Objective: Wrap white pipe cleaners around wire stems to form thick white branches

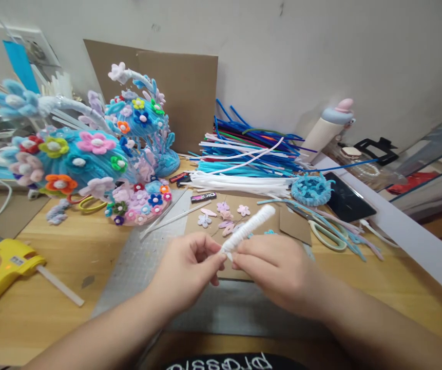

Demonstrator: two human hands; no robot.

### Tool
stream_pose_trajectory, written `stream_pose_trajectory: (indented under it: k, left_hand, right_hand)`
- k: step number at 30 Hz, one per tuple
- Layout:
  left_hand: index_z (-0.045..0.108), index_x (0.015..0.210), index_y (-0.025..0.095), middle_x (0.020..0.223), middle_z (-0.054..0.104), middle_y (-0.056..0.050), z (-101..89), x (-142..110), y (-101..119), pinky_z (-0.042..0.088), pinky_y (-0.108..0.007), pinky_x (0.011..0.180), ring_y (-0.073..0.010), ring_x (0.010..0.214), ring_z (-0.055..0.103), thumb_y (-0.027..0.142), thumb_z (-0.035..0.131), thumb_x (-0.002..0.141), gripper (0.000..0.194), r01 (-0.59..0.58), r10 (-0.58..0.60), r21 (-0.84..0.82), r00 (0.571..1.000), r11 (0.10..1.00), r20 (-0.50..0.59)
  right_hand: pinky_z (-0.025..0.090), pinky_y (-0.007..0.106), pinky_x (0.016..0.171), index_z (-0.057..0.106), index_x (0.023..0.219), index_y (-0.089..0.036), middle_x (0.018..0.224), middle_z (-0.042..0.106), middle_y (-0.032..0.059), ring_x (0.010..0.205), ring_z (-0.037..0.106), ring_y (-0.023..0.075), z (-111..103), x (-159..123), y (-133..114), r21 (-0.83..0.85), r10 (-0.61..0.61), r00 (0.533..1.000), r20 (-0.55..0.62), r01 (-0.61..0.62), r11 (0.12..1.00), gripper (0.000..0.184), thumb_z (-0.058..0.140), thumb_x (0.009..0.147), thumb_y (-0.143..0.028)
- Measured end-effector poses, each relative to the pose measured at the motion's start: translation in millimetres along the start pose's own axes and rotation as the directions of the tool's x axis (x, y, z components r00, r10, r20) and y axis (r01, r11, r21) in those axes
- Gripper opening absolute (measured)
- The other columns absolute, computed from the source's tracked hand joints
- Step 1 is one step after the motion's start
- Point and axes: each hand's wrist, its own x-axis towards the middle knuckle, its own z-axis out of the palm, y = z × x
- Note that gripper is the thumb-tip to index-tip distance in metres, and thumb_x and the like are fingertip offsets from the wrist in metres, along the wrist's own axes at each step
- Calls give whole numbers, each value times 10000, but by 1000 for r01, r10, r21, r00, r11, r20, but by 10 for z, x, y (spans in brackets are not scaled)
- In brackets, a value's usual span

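Note:
Between my two hands is a white rod wrapped in pipe cleaner [248, 227], tilted up to the right, its rounded tip free. The fingers of my left hand [190, 267] pinch its lower end. Closed at the same end, my right hand [278, 270] has its thumb and forefinger pressed close to the left fingertips; a small white tail shows between them. Just beyond lie small pink and lilac pipe-cleaner flowers [243, 210] on a piece of cardboard [282, 209]. My palms are hidden.
Blue flower-covered pipe-cleaner pieces [84, 159] stand at the left, near a yellow glue gun [16, 259]. Bundled pipe cleaners [244, 181] lie at the back. Scissors [328, 236], a blue pipe-cleaner ring [312, 189] and a phone [349, 198] are at the right. Beneath my hands is a grey mat [201, 311].

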Motion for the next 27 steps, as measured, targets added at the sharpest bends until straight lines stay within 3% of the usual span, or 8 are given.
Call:
stream_pose_trajectory:
  k: [4,8,11,14,17,20,23,27]
  left_hand:
    - [595,662,144,532,575,19,75,-35,-104,369,-198,460,-97,480,515,254,567,760,150,-70,32,277,989,958,143]
    - [633,674,155,529,571,33,149,-106,-163,336,-182,445,-89,476,493,222,568,746,118,-79,-30,310,943,947,331]
    - [649,689,157,533,566,44,181,-162,-138,305,-164,416,-73,457,476,209,644,690,52,19,-140,243,860,970,491]
    - [611,682,154,525,573,46,173,-178,-102,352,-162,415,-75,437,511,231,712,624,139,220,-215,59,805,974,553]
    - [551,679,153,534,622,19,118,-148,-70,439,-196,453,-102,455,580,279,755,591,256,315,-163,-221,839,923,519]
    - [516,672,148,544,655,-6,49,-96,-30,469,-204,474,-111,468,608,326,788,583,336,212,-42,-427,926,879,375]
    - [516,688,143,546,651,0,22,-63,8,450,-176,450,-96,462,596,321,778,621,324,69,31,-480,980,875,196]
    - [533,711,139,559,624,17,65,-79,27,450,-177,436,-77,448,553,295,746,666,269,-33,57,-444,998,895,41]
  right_hand:
    - [272,298,565,601,724,-152,664,577,29,642,458,160,-130,17,-2,-88,7,984,179,9,996,198,477,878,-153]
    - [335,258,602,621,734,-162,679,605,4,678,527,132,-188,42,91,240,56,889,455,-183,953,143,560,856,-206]
    - [387,206,607,677,799,-162,688,643,-1,647,557,101,-148,27,199,563,-111,805,582,-300,770,127,596,851,-246]
    - [412,192,587,686,794,-121,680,642,21,614,556,97,-77,7,280,716,-139,798,586,-430,550,204,592,851,-293]
    - [412,199,551,658,749,-102,669,611,30,601,547,105,7,3,278,802,-18,854,520,-481,354,299,595,835,-381]
    - [376,200,493,613,696,-126,587,527,-10,529,472,92,115,15,159,873,274,903,331,-403,274,338,606,812,-443]
    - [400,223,555,589,707,-154,617,517,-15,585,470,105,216,35,-13,845,562,817,132,-389,367,261,564,855,-367]
    - [435,254,632,581,735,-167,684,533,0,662,504,126,282,47,-150,812,644,764,52,-407,418,208,517,882,-299]
